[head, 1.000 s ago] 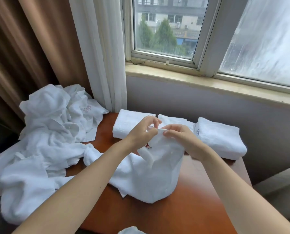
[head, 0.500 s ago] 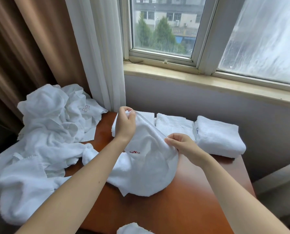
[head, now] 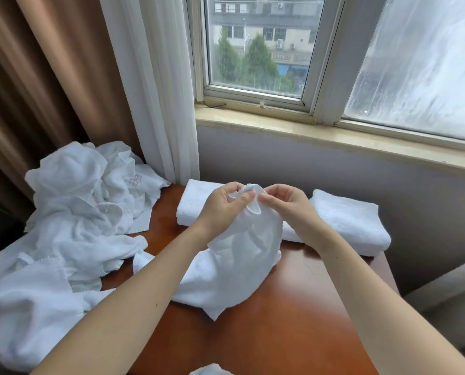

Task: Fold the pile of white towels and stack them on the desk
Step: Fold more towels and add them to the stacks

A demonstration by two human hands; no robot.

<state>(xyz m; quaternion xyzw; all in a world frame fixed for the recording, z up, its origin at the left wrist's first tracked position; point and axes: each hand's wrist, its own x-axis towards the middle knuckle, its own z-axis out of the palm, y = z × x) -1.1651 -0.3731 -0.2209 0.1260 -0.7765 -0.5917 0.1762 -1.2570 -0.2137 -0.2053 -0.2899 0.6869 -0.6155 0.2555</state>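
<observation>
I hold a white towel (head: 236, 263) up over the middle of the brown desk (head: 288, 320). My left hand (head: 226, 207) and my right hand (head: 288, 209) both pinch its top edge, close together, and the rest hangs down onto the desk. Behind my hands lie folded white towels: one at the back left (head: 196, 204) and one at the back right (head: 350, 223), with another between them mostly hidden by the towel I hold. A big pile of crumpled white towels (head: 71, 234) covers the desk's left side.
A grey wall and window sill (head: 334, 136) stand right behind the desk. White and brown curtains (head: 155, 85) hang at the back left, touching the pile. A bit of white cloth (head: 209, 370) shows at the bottom edge. A grey seat (head: 448, 293) is at the right.
My hands had spread apart along the towel's edge half a second ago; now they have come together again at the top, pinching the edge side by side.
</observation>
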